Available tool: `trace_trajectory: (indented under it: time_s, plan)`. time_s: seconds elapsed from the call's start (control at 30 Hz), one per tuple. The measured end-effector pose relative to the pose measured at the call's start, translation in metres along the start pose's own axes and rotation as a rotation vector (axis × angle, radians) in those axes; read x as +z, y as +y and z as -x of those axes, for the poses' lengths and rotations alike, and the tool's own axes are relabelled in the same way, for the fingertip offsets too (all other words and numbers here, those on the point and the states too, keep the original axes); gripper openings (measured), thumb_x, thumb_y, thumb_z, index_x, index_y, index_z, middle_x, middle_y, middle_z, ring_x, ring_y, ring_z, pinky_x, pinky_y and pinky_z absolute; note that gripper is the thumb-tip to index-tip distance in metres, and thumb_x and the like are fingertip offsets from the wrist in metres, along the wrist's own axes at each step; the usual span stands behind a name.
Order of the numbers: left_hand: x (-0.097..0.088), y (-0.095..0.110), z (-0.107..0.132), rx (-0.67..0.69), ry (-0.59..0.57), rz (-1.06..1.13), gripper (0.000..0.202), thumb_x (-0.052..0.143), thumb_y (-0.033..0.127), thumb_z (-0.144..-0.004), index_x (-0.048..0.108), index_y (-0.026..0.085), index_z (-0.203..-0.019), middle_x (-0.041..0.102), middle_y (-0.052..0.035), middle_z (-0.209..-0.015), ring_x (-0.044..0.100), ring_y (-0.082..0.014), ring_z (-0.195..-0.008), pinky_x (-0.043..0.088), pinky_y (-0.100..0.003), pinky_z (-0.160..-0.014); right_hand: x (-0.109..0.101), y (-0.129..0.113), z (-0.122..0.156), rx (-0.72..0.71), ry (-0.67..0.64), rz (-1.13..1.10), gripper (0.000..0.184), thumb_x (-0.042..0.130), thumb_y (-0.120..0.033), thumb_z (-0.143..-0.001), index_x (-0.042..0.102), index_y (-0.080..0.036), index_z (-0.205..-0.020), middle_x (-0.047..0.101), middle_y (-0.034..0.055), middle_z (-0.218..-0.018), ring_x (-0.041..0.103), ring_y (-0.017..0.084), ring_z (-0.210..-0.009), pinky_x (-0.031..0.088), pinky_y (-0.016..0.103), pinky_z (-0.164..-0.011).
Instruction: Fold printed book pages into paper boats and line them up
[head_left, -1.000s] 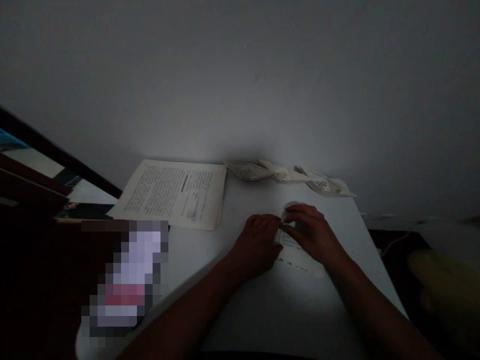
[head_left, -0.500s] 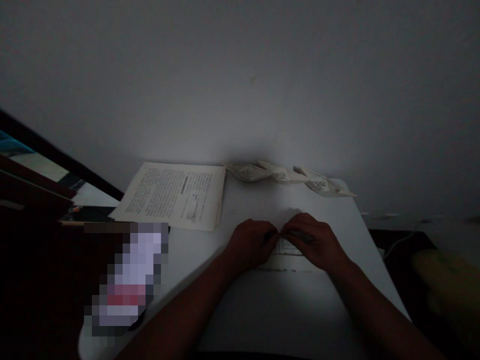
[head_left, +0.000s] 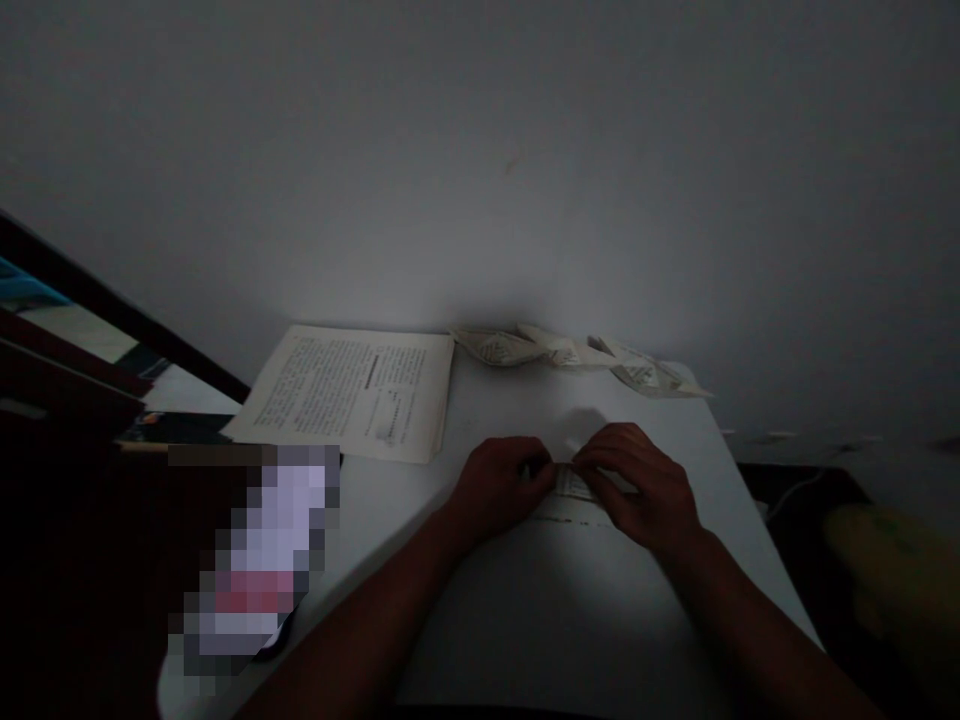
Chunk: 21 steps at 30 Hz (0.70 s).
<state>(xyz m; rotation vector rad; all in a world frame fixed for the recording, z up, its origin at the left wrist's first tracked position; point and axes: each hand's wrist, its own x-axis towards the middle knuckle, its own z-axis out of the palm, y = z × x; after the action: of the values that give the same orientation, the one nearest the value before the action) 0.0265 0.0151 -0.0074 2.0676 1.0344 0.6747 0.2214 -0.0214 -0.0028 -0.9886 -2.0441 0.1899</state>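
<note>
In dim light my two hands meet over a small printed sheet of paper (head_left: 571, 490) lying on a white table (head_left: 555, 620). My left hand (head_left: 499, 485) is curled, its fingertips pinching the paper's left end. My right hand (head_left: 637, 480) has its fingers bent down and pressed on the paper's upper edge. Most of the sheet is hidden under both hands; only a folded strip shows between them.
An open printed booklet (head_left: 352, 390) lies at the table's back left. Several folded paper shapes (head_left: 577, 355) line the back edge by the grey wall. A blurred-out object (head_left: 255, 560) sits front left. Dark furniture stands to the left and right.
The paper lay slanted with a larger part showing; now it is squared to the table and folded smaller under my hands. My hands have shifted slightly toward me.
</note>
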Motion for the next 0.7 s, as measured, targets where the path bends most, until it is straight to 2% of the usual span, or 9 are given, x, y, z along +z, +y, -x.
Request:
trace_trajectory:
  time_s: [0.17,0.43,0.7]
  plan:
    - [0.0023,-0.0048,0.0018,0.043,0.051,0.017,0.010,0.057,0.020,-0.080,0.063,0.015,-0.074,0.062,-0.0002,-0.070,0.053,-0.0113,-0.064,0.042,-0.023,-0.065,-0.0004,-0.0010,-0.0004,0.009,0.035,0.005,0.021,0.063,-0.006,-0.077,0.064,-0.021,-0.092,0.068,0.0052,-0.080,0.063,0.021,-0.075,0.051,0.040,-0.072]
    - [0.0048,-0.0065,0.0028,0.060,0.119,-0.006,0.008,0.057,0.017,-0.079,0.057,0.016,-0.071,0.055,-0.0016,-0.075,0.052,-0.0146,-0.075,0.043,-0.027,-0.072,0.0005,0.0006,-0.0005,0.039,0.065,0.024,0.018,0.064,-0.008,-0.077,0.066,-0.021,-0.088,0.069,0.0049,-0.078,0.064,0.021,-0.073,0.051,0.040,-0.071]
    - [0.0053,-0.0085,0.0038,0.037,0.061,-0.042,0.004,0.054,0.014,-0.075,0.052,0.016,-0.072,0.053,-0.0016,-0.077,0.050,-0.0149,-0.074,0.041,-0.027,-0.070,-0.0055,0.0065,0.0012,0.136,0.103,0.042,0.009,0.065,-0.012,-0.078,0.064,-0.020,-0.083,0.067,0.0038,-0.074,0.063,0.020,-0.072,0.050,0.036,-0.070]
